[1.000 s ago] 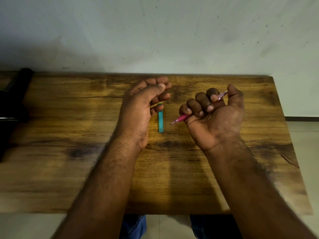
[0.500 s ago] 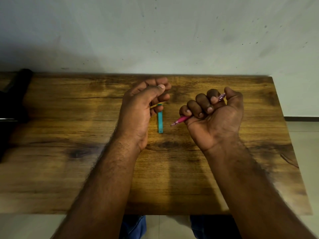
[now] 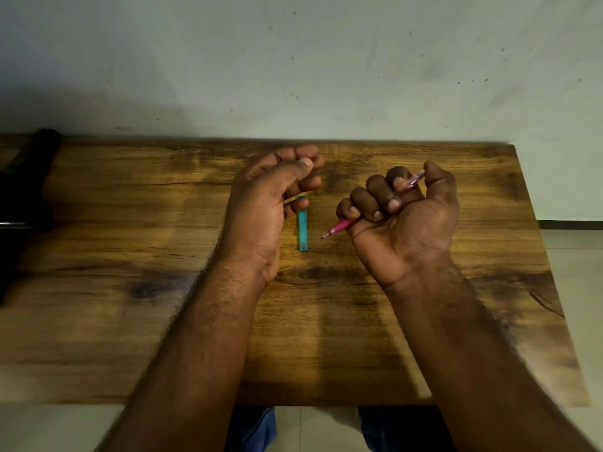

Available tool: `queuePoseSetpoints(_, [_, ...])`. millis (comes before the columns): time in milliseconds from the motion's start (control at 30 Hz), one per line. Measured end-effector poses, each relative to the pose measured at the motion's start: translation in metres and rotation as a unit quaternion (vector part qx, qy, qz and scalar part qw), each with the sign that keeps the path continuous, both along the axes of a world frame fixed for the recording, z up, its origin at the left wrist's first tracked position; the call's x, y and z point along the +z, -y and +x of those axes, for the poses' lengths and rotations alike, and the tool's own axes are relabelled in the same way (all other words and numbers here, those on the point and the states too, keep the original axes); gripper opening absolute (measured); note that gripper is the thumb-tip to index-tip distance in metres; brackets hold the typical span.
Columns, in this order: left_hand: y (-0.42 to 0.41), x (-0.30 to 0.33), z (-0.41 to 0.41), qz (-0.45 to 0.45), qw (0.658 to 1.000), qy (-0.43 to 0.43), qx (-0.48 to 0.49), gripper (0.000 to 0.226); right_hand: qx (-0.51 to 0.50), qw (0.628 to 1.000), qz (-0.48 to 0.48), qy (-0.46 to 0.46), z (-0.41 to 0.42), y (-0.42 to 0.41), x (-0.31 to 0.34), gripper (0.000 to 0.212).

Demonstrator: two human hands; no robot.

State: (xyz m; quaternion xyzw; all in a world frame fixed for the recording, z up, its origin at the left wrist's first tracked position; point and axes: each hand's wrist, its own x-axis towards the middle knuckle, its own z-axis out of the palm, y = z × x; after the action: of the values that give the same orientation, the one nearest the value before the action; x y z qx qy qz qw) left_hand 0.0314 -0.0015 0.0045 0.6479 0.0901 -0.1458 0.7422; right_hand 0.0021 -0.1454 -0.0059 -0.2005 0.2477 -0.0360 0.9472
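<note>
Head view: right hand (image 3: 404,223) at centre right is gripping a pink pen (image 3: 339,227), fingers clamped round it, tip pointing lower left. Left hand (image 3: 270,203) at centre is hovering with fingers loosely curled, holding nothing, just beside a teal cap (image 3: 302,227) lying on the wooden desk (image 3: 130,256).

A rectangular wooden tabletop (image 3: 130,321), brown with dark grain and knot marks, fills the middle of the view. Behind it, at 12 o'clock, stands a pale grey-green painted wall (image 3: 326,66), flecked with small dark spots toward 1 o'clock. At 9 o'clock a black object (image 3: 26,190) lies against the table's left edge; what it is cannot be told. A light tiled floor (image 3: 574,272) shows at 3 o'clock, with a dark skirting strip (image 3: 571,225) where it meets the wall. At 6 o'clock, blue denim fabric (image 3: 257,429) shows below the near table edge.
</note>
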Motion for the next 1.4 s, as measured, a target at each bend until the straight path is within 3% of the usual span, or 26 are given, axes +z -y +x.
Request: queuePoseSetpoints(1400, [0.0006, 0.0009, -0.0001, 0.011, 1.0, -0.003, -0.002, 0.027, 0.009, 1.0, -0.02, -0.001, -0.0003, -0.0004, -0.0001, 0.056])
